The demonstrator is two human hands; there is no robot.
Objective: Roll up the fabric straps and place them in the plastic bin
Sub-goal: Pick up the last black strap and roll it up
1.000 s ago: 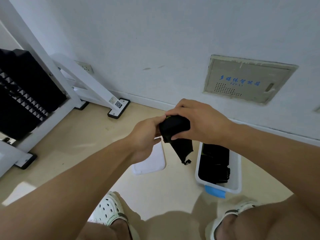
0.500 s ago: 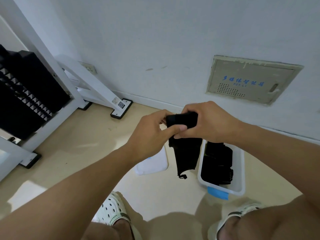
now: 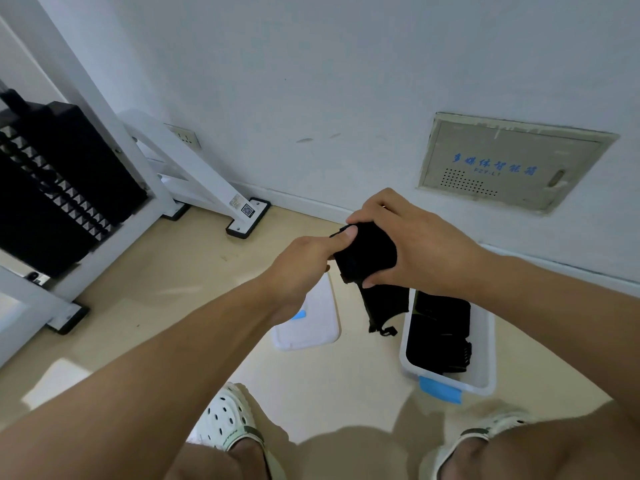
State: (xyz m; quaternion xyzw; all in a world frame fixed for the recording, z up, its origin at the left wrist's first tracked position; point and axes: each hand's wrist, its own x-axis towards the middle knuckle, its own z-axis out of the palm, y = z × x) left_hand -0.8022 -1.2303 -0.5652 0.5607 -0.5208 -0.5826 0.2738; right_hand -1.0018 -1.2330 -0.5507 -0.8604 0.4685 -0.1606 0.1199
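Strap (image 3: 367, 254) rolled tighter; right hand (image 3: 415, 244) + left hand (image 3: 304, 261) grip it.

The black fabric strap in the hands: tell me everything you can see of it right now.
The black fabric strap is dark, matte, soft cloth, partly wound into a thick roll held in mid-air. The right hand grips the roll from above; the left hand pinches its left end. A loose tail hangs below, ending in a small black fitting, beside the white plastic bin on the floor.

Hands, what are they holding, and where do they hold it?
Both hold one black fabric strap at its rolled-up top: the right hand wraps round the roll, the left hand pinches its side. The tail dangles.
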